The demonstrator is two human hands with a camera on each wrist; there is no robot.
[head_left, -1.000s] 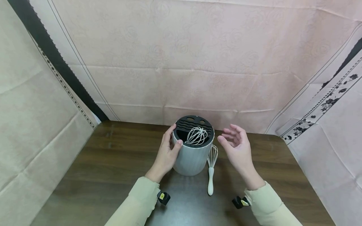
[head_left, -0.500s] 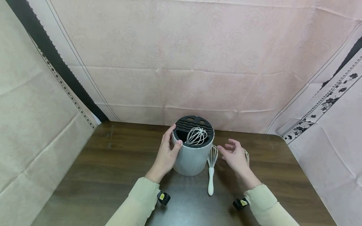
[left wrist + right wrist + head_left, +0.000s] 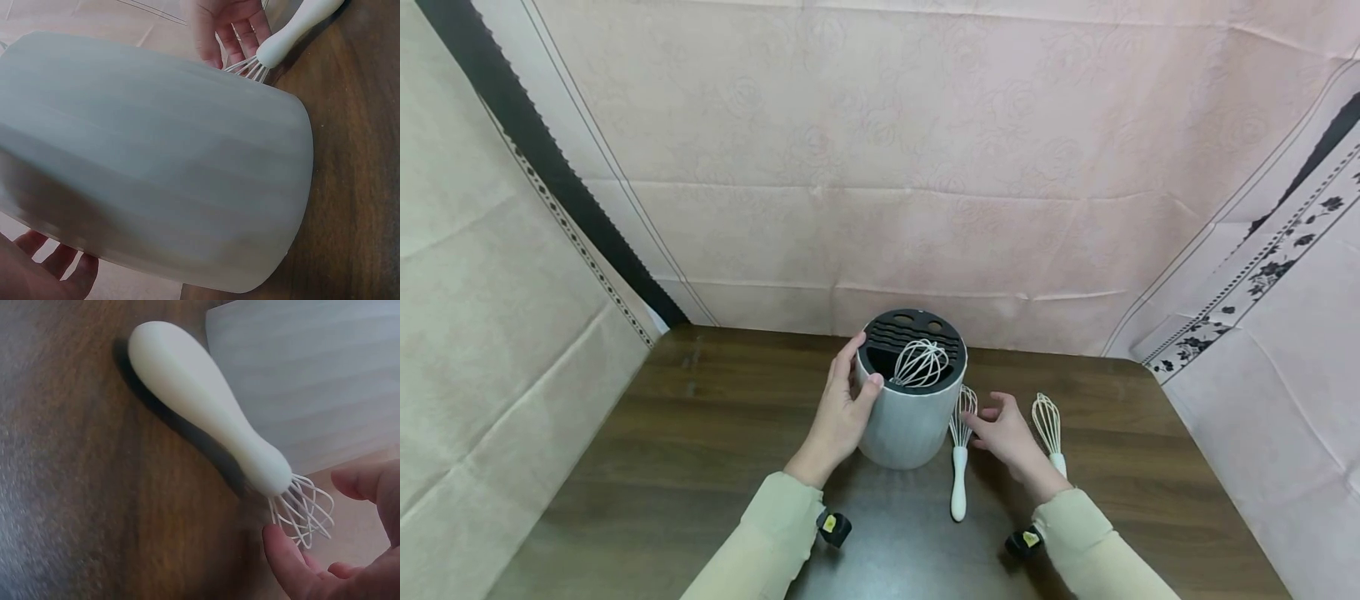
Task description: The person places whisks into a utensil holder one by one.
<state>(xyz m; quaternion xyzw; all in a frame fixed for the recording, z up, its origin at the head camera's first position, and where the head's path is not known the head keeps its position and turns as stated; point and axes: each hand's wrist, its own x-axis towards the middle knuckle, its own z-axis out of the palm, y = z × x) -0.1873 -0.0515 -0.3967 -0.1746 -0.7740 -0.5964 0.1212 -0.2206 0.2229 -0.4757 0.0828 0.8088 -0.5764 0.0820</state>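
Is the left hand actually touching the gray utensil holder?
Touching. The head view shows it: the left hand grips the gray utensil holder, its thumb on the rim and its fingers around the left side.

The left sleeve (image 3: pixel 752 537) and right sleeve (image 3: pixel 1093 537) are pale green, plain and creased; the left wrist camera (image 3: pixel 838 532) and right wrist camera (image 3: pixel 1019 545) are small black blocks with yellow patches (image 3: pixel 831 523).

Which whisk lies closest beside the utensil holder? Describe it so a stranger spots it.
On the wooden table stands a grey, black-topped utensil holder. Just right of it lies the white-handled whisk; one whisk sits inside the holder, another whisk is farther right.
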